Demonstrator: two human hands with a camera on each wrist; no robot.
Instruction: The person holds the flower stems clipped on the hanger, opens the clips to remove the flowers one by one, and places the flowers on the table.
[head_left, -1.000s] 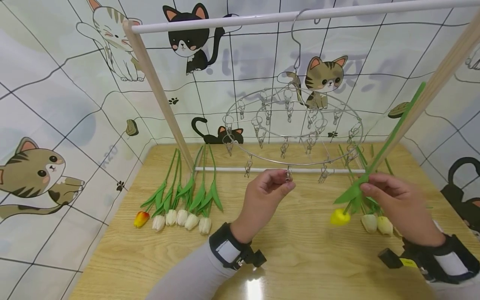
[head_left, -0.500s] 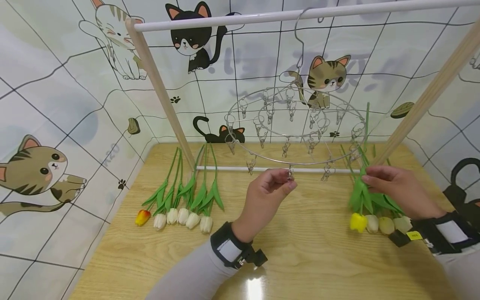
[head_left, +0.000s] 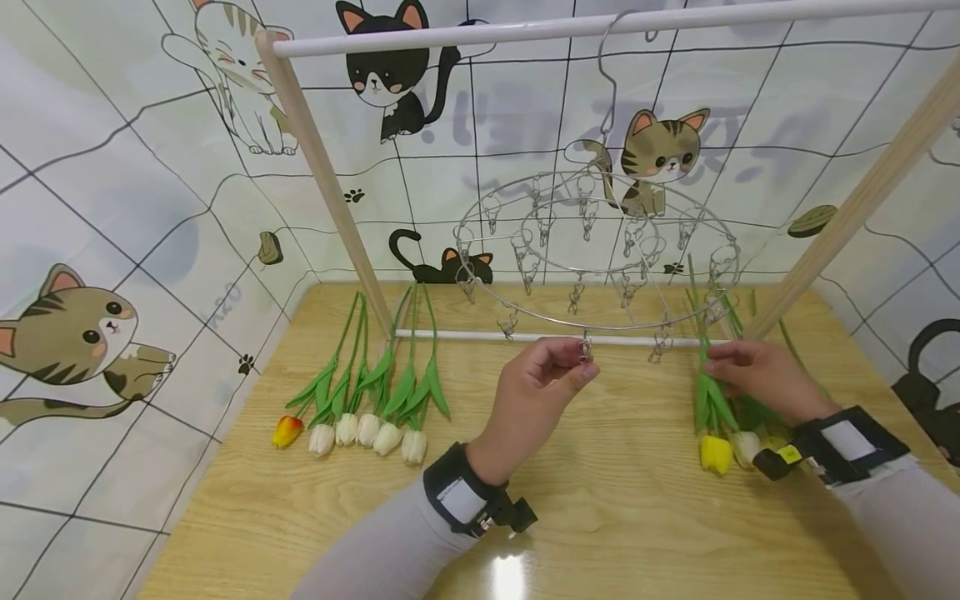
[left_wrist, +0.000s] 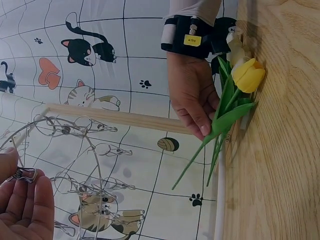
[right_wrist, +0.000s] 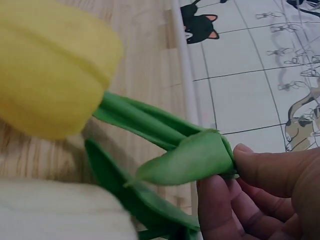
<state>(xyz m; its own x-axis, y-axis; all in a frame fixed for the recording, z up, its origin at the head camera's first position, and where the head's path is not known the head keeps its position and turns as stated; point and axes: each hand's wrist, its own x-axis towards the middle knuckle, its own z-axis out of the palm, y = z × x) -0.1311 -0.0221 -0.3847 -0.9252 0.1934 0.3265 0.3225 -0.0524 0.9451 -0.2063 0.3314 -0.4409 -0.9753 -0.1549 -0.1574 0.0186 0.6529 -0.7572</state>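
A round wire drying hanger (head_left: 600,323) with many small metal clips hangs from the white rail. My left hand (head_left: 536,387) pinches one of its front clips (left_wrist: 25,174) between thumb and fingers. In my right hand (head_left: 765,377) is a yellow tulip (head_left: 716,454), pinched by its green stem and leaves (right_wrist: 190,160), with the bloom pointing down. Pale tulips (head_left: 746,448) lie behind and beside it on the right, partly covered by the hand and wrist. The yellow bloom fills the upper left of the right wrist view, with a white bloom (right_wrist: 60,210) below it.
At the left of the wooden table (head_left: 585,517) lie several white tulips (head_left: 367,429) and one orange-red tulip (head_left: 287,432), stems pointing away. A frame with wooden posts (head_left: 322,179) and a white top rail (head_left: 510,32) stands over the table. Cat-patterned cloth walls surround it.
My right hand has turned the yellow tulip from a slant to nearly upright, bloom down, and brought it slightly left over the last half second. The left hand keeps its pinch on the clip.
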